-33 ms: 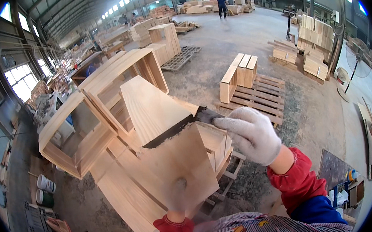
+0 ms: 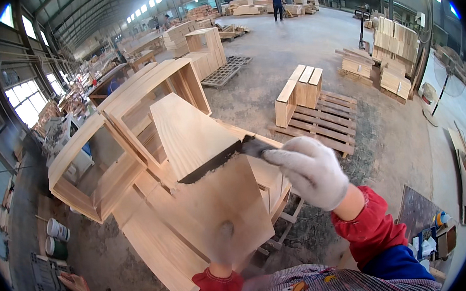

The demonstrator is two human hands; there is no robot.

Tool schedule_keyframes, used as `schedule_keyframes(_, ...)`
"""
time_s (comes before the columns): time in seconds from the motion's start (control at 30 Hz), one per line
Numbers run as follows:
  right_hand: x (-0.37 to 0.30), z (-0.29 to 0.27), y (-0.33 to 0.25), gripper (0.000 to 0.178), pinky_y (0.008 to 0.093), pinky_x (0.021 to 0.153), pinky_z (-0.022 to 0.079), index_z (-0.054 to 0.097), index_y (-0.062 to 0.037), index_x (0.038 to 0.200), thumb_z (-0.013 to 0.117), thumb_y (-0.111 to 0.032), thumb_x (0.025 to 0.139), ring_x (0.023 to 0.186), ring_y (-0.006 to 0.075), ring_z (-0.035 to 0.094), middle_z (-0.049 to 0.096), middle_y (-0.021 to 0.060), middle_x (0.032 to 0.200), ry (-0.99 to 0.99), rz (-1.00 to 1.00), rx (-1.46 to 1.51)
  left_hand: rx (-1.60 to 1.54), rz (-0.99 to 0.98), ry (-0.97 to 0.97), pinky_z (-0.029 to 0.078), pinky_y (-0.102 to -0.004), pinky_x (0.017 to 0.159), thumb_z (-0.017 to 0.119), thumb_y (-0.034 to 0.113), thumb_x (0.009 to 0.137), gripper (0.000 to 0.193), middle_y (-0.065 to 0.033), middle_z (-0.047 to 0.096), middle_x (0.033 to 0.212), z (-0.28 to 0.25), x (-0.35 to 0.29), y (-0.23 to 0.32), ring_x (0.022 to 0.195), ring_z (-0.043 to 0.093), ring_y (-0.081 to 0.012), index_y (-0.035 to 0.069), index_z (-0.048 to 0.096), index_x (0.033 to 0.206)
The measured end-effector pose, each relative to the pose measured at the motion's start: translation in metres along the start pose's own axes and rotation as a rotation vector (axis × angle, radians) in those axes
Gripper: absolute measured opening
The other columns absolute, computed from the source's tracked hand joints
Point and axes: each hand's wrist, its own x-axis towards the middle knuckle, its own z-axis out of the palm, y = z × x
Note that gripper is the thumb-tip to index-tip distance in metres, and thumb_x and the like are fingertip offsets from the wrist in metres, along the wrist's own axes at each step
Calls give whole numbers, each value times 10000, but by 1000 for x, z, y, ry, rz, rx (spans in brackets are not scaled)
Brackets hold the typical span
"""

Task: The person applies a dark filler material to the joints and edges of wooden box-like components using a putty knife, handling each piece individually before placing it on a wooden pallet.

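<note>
A pale wooden box (image 2: 195, 132) lies tilted before me, a ragged dark band (image 2: 211, 166) along the edge between two of its faces. My right hand (image 2: 315, 172), in a white glove, is closed round a dark flat-bladed scraper (image 2: 259, 147). The scraper's tip touches the right end of the band. My left hand (image 2: 223, 244) lies against the near lower part of the box; it is blurred and its fingers cannot be made out. Beneath the box are more wooden boxes and boards (image 2: 157, 237).
Open wooden frames (image 2: 95, 170) stand close on the left. A pallet (image 2: 321, 128) bearing wooden boxes (image 2: 308, 85) is ahead on the right. Buckets (image 2: 56, 230) stand at the lower left, a fan (image 2: 444, 77) at the far right. Far off, a person (image 2: 278, 5) stands.
My right hand and the scraper have shifted slightly left and down at the end of the dark band. The left hand and the box look the same.
</note>
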Motion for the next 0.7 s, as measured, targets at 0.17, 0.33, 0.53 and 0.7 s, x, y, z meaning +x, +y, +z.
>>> schedule_keyframes(0.17, 3, 34, 0, 433, 408, 690, 538, 730, -146, 1200, 655, -2, 799, 816, 315, 640, 644, 84, 923, 48, -34, 37, 343, 440, -16, 391, -381, 574, 680, 55, 776, 137, -135, 593, 798, -1, 9, -7, 650, 538, -299, 13, 563, 835)
schedule_keyframes(0.33, 21, 24, 9, 447, 407, 693, 536, 723, -147, 1205, 651, -8, 786, 813, 318, 637, 644, 90, 931, 46, -55, -33, 792, 771, -99, 363, -376, 559, 693, 79, 739, 180, -145, 574, 778, -21, 17, -4, 626, 516, -306, 30, 522, 772)
schedule_keyframes(0.53, 13, 17, -6, 456, 388, 662, 534, 708, -147, 1235, 674, -37, 795, 816, 297, 646, 629, 72, 934, -27, -51, -19, -143, -66, -6, 396, -279, 571, 635, 134, 903, 142, -7, 593, 800, -7, 8, 7, 669, 531, -129, 0, 624, 946)
schedule_keyframes(0.7, 1, 19, -13, 485, 384, 649, 544, 705, -163, 1242, 676, -24, 778, 821, 282, 648, 616, 59, 939, -127, 37, -29, -224, -92, -24, 430, -245, 604, 652, 229, 942, 294, 23, 597, 838, -2, 9, 14, 709, 531, -78, -27, 638, 1086)
